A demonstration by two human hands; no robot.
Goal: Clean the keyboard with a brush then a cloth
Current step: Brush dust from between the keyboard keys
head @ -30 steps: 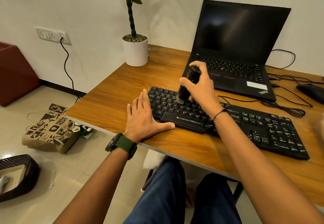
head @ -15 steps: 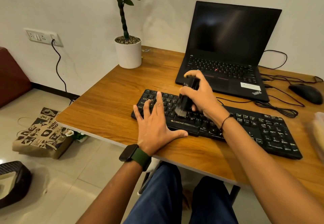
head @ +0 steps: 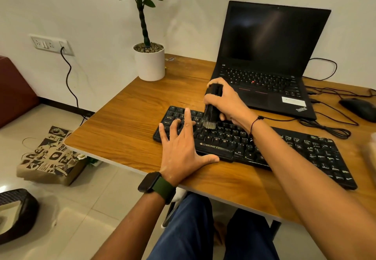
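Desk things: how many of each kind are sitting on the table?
Keyboards: 1, the black keyboard
Laptops: 1, the open laptop
Mice: 1, the mouse
Potted plants: 1, the plant in a white pot
Brushes: 1, the brush in the right hand
Total: 5

A home office corner is seen. A laptop and mouse are set on a wooden desk; a potted plant is placed upper centre.

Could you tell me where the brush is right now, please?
The brush is near the centre of the head view, gripped upright in the right hand, bristles down on the left half of the keyboard, just right of the left hand.
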